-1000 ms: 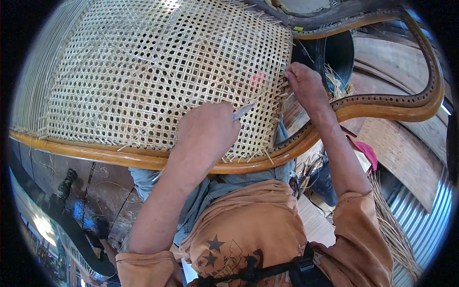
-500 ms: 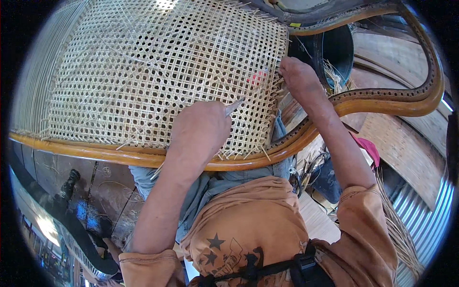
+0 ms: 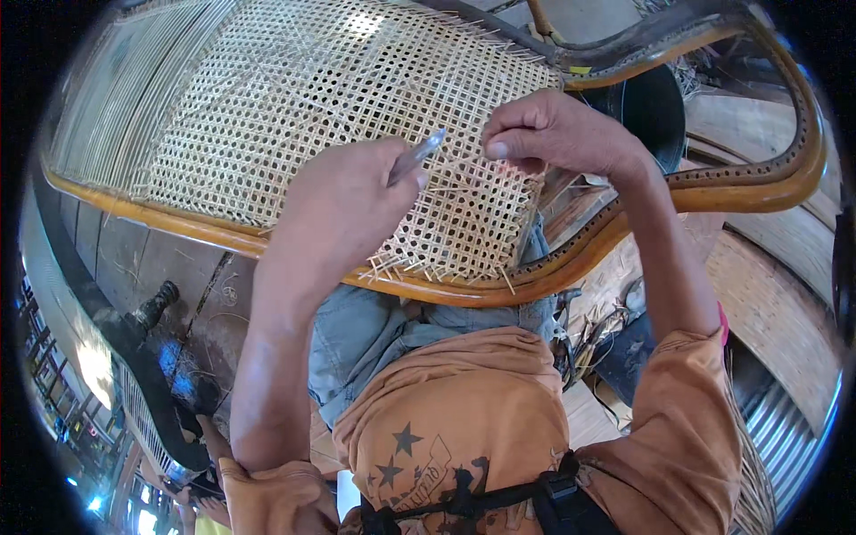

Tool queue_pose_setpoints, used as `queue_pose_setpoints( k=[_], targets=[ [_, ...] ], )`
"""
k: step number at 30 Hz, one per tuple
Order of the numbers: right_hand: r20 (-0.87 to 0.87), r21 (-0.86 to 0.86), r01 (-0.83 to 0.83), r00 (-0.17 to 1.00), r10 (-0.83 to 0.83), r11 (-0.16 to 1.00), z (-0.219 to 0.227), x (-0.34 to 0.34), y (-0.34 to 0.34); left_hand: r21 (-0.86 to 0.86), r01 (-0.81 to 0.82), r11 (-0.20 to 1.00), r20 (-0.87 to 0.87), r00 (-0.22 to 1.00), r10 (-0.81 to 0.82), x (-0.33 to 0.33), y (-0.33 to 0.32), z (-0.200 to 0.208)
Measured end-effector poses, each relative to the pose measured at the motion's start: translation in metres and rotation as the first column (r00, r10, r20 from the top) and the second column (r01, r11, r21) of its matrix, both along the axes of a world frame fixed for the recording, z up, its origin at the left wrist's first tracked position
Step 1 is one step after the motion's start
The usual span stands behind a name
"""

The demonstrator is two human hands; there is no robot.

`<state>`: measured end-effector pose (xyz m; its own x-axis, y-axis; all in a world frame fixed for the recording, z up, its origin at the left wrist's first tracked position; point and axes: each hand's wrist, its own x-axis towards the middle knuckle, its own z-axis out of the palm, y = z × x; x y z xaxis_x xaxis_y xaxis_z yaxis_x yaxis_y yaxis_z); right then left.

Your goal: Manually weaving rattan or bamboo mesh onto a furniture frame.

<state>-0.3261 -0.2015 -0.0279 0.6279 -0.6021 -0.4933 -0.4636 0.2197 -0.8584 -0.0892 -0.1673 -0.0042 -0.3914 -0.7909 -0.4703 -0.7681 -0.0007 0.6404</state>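
A cane-woven panel (image 3: 294, 107) in an open pattern of small holes spans a curved, varnished wooden frame (image 3: 464, 292) that lies across my lap. My left hand (image 3: 343, 196) is closed around a pointed metal tool (image 3: 416, 159), its tip up and to the right above the weave. Just to the right, my right hand (image 3: 571, 134) hovers over the panel's right edge with thumb and fingers pinched together. Whatever that pinch holds is hidden. Loose strand ends stick out along the panel's near and right edges.
The frame's right loop (image 3: 758, 196) is unwoven and shows a row of drilled holes. Behind it stands a dark bucket (image 3: 655, 111). Wooden boards (image 3: 762, 308) and corrugated metal (image 3: 789, 437) lie at the right. Another dark frame (image 3: 98, 312) is at the left, near another person's arm.
My right hand has lifted from the panel's right edge and come left over the weave. My left hand has risen slightly with the tool. The whole view has shifted a little.
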Motion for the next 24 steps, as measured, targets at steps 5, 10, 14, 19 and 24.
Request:
queue_pose_setpoints(
  k=[5,10,14,19,24],
  targets=[
    [-0.491,-0.128,-0.222,0.861,0.133,0.967,-0.008,-0.03,0.007,-0.09,-0.023,0.996,0.089,0.996,0.031,-0.045,-0.005,-0.04],
    [-0.52,-0.167,-0.107,0.854,0.005,0.98,0.006,-0.036,0.025,-0.179,0.063,0.982,0.023,0.998,-0.06,-0.074,-0.009,-0.044],
    [-0.476,-0.321,0.062,0.852,-0.218,0.945,-0.01,-0.048,0.049,-0.089,0.102,0.991,0.238,0.968,-0.079,-0.074,-0.014,-0.051],
    [-0.532,-0.338,0.15,0.784,-0.32,0.929,-0.018,-0.039,0.071,0.039,0.319,0.947,0.374,0.874,-0.31,-0.088,-0.018,-0.068],
    [-0.218,-0.389,0.496,0.769,-0.6,0.777,-0.002,-0.052,0.083,0.044,0.21,0.977,0.185,0.959,-0.214,-0.094,-0.03,-0.079]
  ],
)
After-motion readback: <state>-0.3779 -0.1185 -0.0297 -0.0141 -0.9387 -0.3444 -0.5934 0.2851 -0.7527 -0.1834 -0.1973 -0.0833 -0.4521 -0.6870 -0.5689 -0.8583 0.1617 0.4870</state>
